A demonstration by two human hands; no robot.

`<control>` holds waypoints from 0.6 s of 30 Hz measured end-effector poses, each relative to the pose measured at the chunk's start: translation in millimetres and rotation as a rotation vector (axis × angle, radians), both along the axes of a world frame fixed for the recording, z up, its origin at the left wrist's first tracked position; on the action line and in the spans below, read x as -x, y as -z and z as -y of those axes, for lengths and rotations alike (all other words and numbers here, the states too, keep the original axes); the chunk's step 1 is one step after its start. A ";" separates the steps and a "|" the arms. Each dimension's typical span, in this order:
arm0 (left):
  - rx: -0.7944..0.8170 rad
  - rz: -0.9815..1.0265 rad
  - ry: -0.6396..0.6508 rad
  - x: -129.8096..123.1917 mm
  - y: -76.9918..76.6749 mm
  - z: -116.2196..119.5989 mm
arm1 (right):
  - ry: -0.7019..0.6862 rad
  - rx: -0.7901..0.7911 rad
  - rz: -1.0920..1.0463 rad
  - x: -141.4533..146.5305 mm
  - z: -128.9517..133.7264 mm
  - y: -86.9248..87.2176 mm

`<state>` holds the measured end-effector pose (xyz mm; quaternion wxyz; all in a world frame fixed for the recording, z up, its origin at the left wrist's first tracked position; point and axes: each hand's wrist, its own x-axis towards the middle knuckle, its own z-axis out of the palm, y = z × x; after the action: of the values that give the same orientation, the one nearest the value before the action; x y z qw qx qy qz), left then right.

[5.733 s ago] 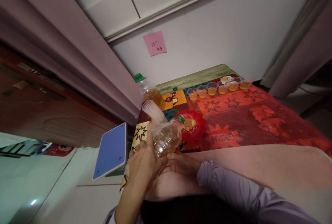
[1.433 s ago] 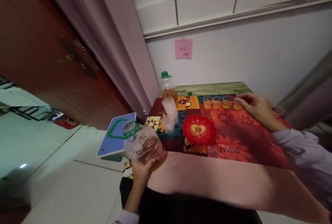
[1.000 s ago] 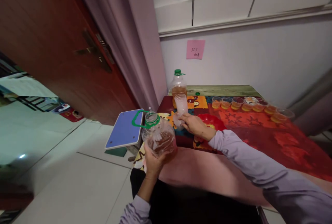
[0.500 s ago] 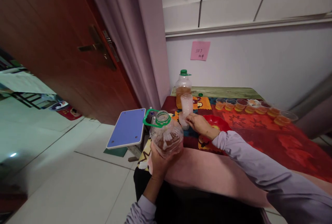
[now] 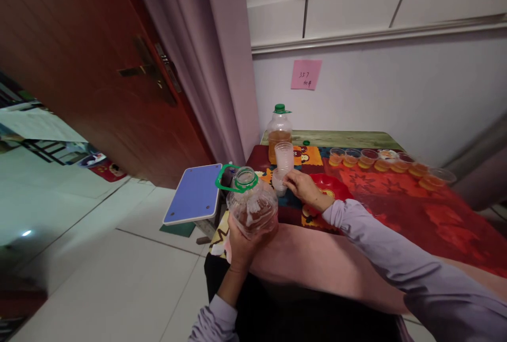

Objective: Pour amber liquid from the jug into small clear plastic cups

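A large clear bottle (image 5: 253,206) with a green ring and handle and no cap rests in my left hand (image 5: 242,244), whose fingers wrap round its lower side. My right hand (image 5: 304,189) pinches the rim of a clear plastic cup (image 5: 279,181) on the table. Just behind that cup stands a stack of clear cups (image 5: 284,156). Farther back is a capped bottle (image 5: 279,136) with amber liquid. Part of a red dish (image 5: 336,186) shows behind my right hand.
Several cups (image 5: 369,160) of yellow liquid line the back right of the red table cover (image 5: 412,210). A small green cap (image 5: 306,143) lies near the wall. A blue-topped stool (image 5: 194,193) stands at the left.
The bottle in my left hand has shifted very slightly left. My right hand stays at the cup, nearly unmoved.
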<state>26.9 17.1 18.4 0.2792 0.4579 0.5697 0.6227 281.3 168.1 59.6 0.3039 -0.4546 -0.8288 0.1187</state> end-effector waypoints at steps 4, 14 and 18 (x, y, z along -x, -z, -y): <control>-0.013 0.007 -0.002 -3.8 -10.9 1.7 | 0.012 0.002 -0.043 3.7 -0.2 -1.2; -0.003 0.030 -0.001 -6.1 -11.7 1.5 | 0.036 0.014 -0.155 6.4 0.4 -11.3; 0.000 0.015 0.006 -4.1 -9.8 0.7 | 0.033 0.029 -0.261 7.1 3.7 -24.8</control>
<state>31.0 16.3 28.1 0.2853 0.4552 0.5662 0.6251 274.2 164.3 84.4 0.4045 -0.4531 -0.7728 0.1838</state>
